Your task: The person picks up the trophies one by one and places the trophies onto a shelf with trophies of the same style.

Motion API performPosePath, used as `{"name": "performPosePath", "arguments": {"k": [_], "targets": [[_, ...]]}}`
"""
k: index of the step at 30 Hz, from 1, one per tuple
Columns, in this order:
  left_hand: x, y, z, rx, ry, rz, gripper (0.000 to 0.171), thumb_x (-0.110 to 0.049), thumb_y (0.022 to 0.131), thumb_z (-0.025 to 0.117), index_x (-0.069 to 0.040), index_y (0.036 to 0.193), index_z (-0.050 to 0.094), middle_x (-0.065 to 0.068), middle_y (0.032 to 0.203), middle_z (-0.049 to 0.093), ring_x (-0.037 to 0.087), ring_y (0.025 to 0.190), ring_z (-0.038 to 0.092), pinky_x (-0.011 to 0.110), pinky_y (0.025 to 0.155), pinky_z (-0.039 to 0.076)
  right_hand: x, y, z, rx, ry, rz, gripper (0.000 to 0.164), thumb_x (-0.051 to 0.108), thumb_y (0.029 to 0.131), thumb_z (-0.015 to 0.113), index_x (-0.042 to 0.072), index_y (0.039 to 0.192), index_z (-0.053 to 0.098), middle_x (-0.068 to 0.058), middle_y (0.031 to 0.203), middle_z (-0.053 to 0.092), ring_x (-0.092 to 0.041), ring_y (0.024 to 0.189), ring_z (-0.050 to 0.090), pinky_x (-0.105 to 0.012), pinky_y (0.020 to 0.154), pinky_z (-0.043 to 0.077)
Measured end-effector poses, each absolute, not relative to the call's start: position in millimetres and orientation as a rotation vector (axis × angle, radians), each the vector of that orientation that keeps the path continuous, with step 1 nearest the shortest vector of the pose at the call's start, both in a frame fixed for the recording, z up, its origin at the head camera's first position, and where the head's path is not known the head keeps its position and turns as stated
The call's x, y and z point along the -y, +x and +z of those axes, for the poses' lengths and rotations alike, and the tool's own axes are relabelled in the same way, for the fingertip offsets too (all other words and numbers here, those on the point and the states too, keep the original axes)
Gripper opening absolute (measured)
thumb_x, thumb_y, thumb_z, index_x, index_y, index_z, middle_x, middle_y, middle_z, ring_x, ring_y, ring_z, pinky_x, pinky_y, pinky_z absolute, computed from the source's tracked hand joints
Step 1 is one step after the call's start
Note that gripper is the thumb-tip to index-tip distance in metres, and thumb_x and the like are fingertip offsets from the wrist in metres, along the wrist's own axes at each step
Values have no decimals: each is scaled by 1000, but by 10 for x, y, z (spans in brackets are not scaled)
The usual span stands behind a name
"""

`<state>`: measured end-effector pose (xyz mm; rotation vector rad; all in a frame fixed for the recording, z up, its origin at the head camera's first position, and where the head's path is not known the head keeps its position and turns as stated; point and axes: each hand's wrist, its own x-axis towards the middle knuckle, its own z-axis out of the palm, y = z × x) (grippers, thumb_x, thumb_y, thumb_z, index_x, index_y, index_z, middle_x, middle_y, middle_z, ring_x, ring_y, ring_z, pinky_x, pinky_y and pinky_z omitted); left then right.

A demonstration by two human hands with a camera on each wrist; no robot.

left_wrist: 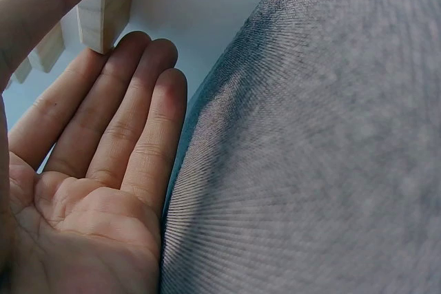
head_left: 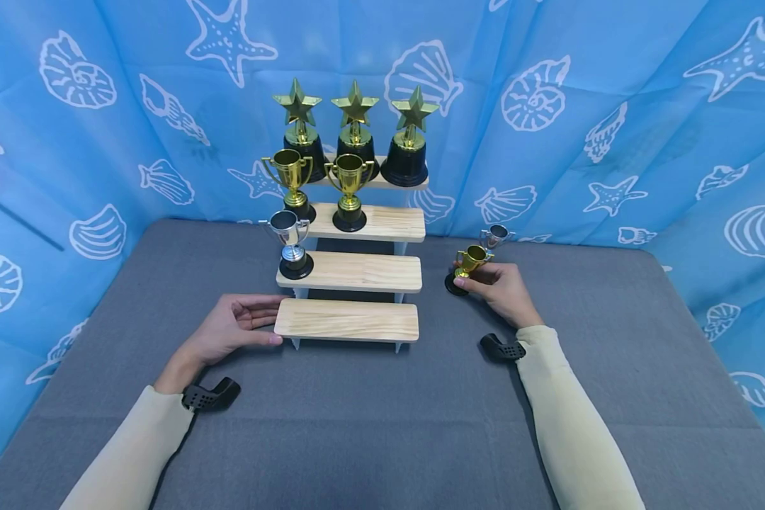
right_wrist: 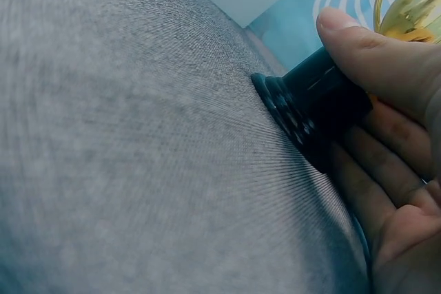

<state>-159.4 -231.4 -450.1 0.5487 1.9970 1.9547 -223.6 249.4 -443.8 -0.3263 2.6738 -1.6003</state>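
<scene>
My right hand (head_left: 502, 289) pinches a small gold trophy cup (head_left: 472, 259) low on its body, thumb in front. Its black base (right_wrist: 313, 101) is tilted, one edge close over the grey cloth in the right wrist view. Just behind it is a silver trophy cup (head_left: 497, 234), partly hidden. At the left end of the bottom step of a wooden tiered stand (head_left: 347, 320) is my left hand (head_left: 232, 329). Its fingers (left_wrist: 138, 122) are nearly straight, palm facing the stand, fingertips right at the board's end; the thumb lies along the front corner.
Three gold star trophies (head_left: 410, 142) stand on the top step. Two gold cups (head_left: 349, 185) are on the step below, and another silver cup (head_left: 291, 241) sits at the left of the third. A blue shell-patterned curtain (head_left: 548, 92) closes off the grey table (head_left: 382, 439) behind.
</scene>
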Motion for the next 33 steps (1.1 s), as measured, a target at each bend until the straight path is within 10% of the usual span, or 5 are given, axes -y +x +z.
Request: {"name": "performPosePath", "arguments": {"k": [16, 25, 33], "targets": [[2309, -1589, -4494, -2017, 524, 1937, 74, 15, 76, 80, 20, 140, 43, 32, 140, 53, 14, 117, 65, 33, 101, 54, -2431, -2191, -4362, -2734, -370, -1574, 34, 13, 90, 79, -4, 120, 72, -16, 117, 73, -25, 119, 63, -14, 97, 47], [2310, -1591, -4493, -2007, 531, 1941, 74, 15, 76, 79, 21, 140, 42, 32, 140, 54, 14, 117, 65, 33, 101, 54, -2342, -2079, -4132, -2781, -378, -1565, 28, 5, 90, 77, -10, 113, 72, -23, 112, 73, -1, 101, 64, -11, 85, 50], [2312, -1588, -4492, -1996, 533, 1945, 74, 15, 76, 80, 21, 140, 42, 33, 141, 52, 14, 118, 65, 33, 101, 54, -2434, -2201, -4231, -2798, -362, -1589, 31, 16, 88, 82, -1, 114, 76, -13, 113, 75, -12, 109, 66, -13, 91, 50]]}}
